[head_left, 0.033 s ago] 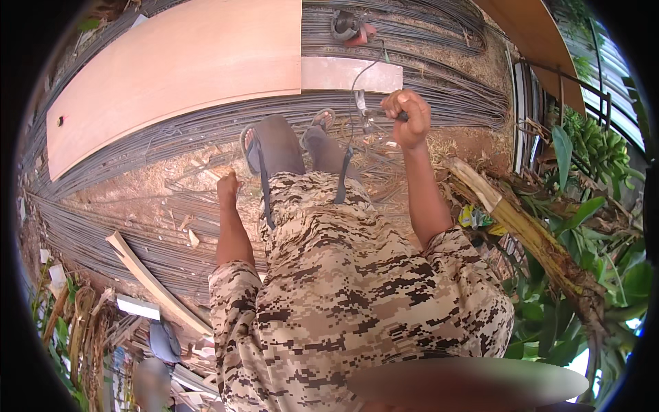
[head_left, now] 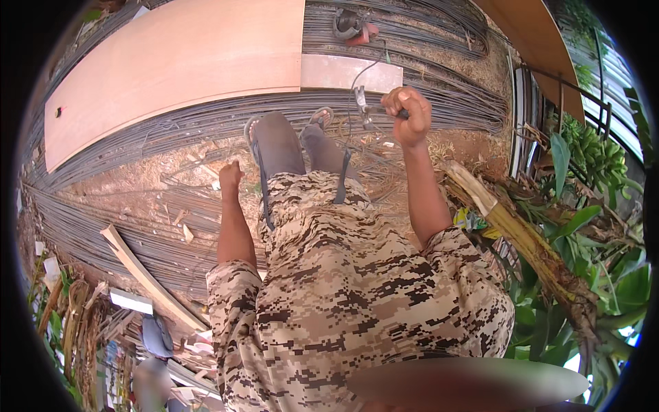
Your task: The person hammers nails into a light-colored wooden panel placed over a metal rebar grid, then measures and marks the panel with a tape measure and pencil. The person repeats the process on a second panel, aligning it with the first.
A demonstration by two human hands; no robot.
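Note:
My right hand [head_left: 410, 117] is closed around the dark handle of a metal-headed tool [head_left: 362, 104], which looks like a hammer, held above dark steel rods [head_left: 453, 103]. A thin dark cable runs behind the tool head. My left hand [head_left: 231, 175] hangs lower at my left side, its fingers curled; what they hold, if anything, is hidden. My feet in sandals [head_left: 321, 118] stand beside the rods on reddish dirt [head_left: 195, 213].
A large plywood sheet [head_left: 171, 62] and a pale board [head_left: 350, 72] lie across the rods ahead. A dark and red object [head_left: 350, 27] rests beyond. Banana plants and a cut stalk [head_left: 522, 247] crowd my right. Timber [head_left: 151, 275], debris and a blurred shape are at lower left.
Both of my hands have risen very slightly, and the tool head has shifted a little with my right hand. The view is otherwise much the same.

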